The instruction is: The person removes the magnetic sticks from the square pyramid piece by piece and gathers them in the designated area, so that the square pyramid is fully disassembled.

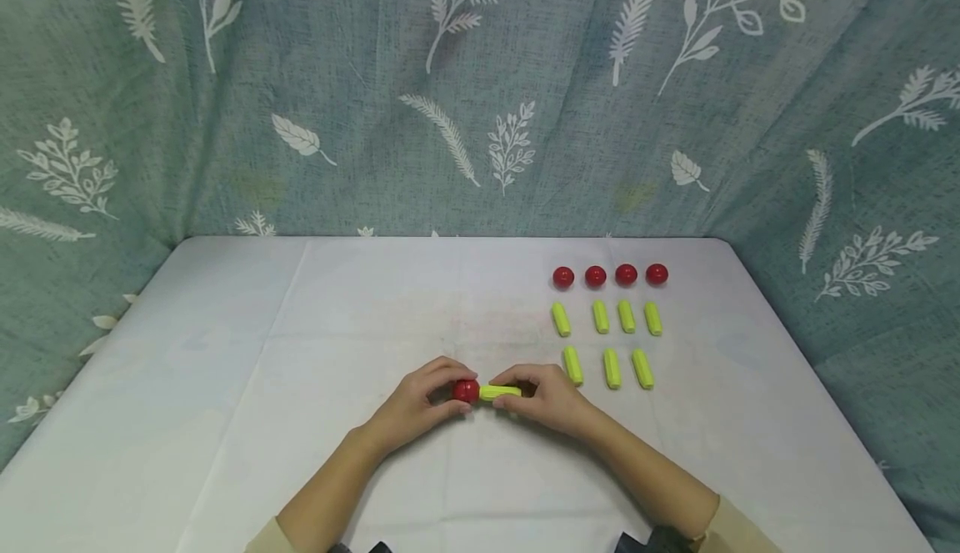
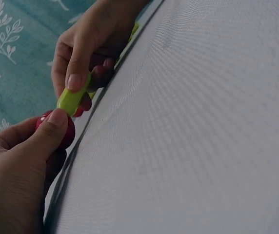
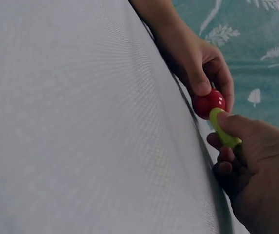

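Near the front middle of the table, my left hand (image 1: 416, 401) pinches a shiny red ball (image 1: 466, 391) between thumb and fingers. My right hand (image 1: 553, 400) pinches a short yellow-green ridged stick (image 1: 501, 392), which lies level and points left. The stick's end meets the side of the ball; whether it is seated in a hole cannot be told. In the left wrist view the left thumb covers part of the ball (image 2: 69, 134) beside the stick (image 2: 70, 101). From the right wrist, the ball (image 3: 208, 104) and the stick (image 3: 219, 124) also touch.
At the right of the white-covered table (image 1: 337, 311) stands a row of several red balls (image 1: 596, 277). Nearer to me lie two rows of yellow-green sticks (image 1: 601, 317), the nearest one (image 1: 573, 365) close to my right hand. A leaf-patterned curtain (image 1: 360, 144) hangs behind and along the sides.
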Tool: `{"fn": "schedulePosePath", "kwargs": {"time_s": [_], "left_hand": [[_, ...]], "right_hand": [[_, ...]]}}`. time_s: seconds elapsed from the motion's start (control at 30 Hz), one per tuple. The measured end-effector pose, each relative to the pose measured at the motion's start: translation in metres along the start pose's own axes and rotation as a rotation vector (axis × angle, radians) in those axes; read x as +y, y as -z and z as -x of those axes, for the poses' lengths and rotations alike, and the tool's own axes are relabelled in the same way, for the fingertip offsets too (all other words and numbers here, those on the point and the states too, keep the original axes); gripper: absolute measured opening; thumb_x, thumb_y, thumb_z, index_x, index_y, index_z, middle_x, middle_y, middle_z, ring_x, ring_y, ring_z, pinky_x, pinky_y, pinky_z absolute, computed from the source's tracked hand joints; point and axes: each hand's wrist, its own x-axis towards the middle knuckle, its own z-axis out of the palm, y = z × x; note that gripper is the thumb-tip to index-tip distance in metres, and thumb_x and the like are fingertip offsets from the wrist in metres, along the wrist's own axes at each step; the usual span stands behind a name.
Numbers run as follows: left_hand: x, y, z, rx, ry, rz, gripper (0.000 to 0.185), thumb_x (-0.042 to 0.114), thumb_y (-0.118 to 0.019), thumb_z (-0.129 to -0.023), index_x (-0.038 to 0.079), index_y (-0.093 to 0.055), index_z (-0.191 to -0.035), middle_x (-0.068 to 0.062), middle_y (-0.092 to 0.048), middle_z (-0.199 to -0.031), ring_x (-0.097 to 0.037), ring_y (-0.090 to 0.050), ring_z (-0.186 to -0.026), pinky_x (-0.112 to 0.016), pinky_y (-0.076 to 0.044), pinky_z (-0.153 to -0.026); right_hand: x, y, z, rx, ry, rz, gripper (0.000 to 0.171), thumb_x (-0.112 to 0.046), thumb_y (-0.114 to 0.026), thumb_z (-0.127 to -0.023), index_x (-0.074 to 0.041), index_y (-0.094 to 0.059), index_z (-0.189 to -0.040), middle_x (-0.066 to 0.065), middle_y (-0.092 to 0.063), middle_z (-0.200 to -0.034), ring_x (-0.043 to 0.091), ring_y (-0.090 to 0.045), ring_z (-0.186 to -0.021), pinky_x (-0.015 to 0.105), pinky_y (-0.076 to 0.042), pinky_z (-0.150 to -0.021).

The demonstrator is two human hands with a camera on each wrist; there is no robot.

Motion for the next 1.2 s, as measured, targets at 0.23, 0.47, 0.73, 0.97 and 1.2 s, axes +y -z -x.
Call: {"fn": "schedulePosePath", "kwargs": {"time_s": [0.23, 0.47, 0.73, 0.97, 1.2], "left_hand": [[0.002, 0.001, 0.000, -0.013, 0.077, -0.040, 0.037, 0.011, -0.074, -0.080, 0.007, -0.063, -0.115, 0.002, -0.060, -0.113, -0.012, -0.059, -0.103, -0.025, -0.049, -0.089], [0.002, 0.004, 0.005, 0.047, 0.256, -0.052, 0.036, 0.015, -0.076, -0.080, 0.011, -0.064, -0.114, 0.007, -0.060, -0.112, -0.008, -0.058, -0.101, -0.024, -0.049, -0.088], [-0.001, 0.005, 0.002, 0.047, 0.238, -0.065, 0.037, 0.019, -0.077, -0.079, 0.012, -0.064, -0.113, 0.008, -0.060, -0.110, -0.006, -0.057, -0.098, -0.024, -0.049, -0.085], [-0.001, 0.004, 0.002, 0.044, 0.237, -0.064, 0.037, 0.021, -0.076, -0.080, 0.012, -0.063, -0.114, 0.008, -0.060, -0.111, -0.007, -0.057, -0.100, -0.024, -0.049, -0.088], [-0.002, 0.005, 0.002, 0.058, 0.227, -0.065, 0.038, 0.020, -0.076, -0.080, 0.011, -0.063, -0.114, 0.008, -0.060, -0.110, -0.007, -0.057, -0.098, -0.025, -0.049, -0.086]], "right_hand": [[0.003, 0.001, 0.007, 0.035, 0.001, -0.011, 0.018, -0.021, -0.074, -0.083, -0.011, -0.072, -0.098, -0.001, -0.068, -0.086, 0.004, -0.050, -0.066, 0.018, -0.043, -0.056], [0.002, -0.004, 0.016, 0.085, -0.046, 0.061, 0.016, -0.018, -0.075, -0.081, -0.014, -0.071, -0.095, -0.006, -0.065, -0.083, 0.003, -0.049, -0.065, 0.018, -0.044, -0.056], [-0.009, -0.012, 0.024, 0.118, -0.039, 0.389, 0.035, -0.038, -0.074, -0.080, -0.015, -0.066, -0.106, -0.015, -0.050, -0.064, -0.002, -0.040, -0.054, 0.015, -0.037, -0.049], [-0.014, -0.003, 0.023, -0.102, -0.027, 0.454, 0.065, -0.053, -0.076, -0.072, -0.020, -0.057, -0.125, -0.017, -0.042, -0.057, -0.004, -0.035, -0.048, 0.015, -0.029, -0.046], [-0.014, 0.009, 0.020, -0.255, 0.002, 0.348, 0.062, -0.046, -0.083, -0.066, -0.020, -0.058, -0.117, -0.019, -0.046, -0.060, -0.005, -0.040, -0.053, 0.014, -0.035, -0.052]]}}
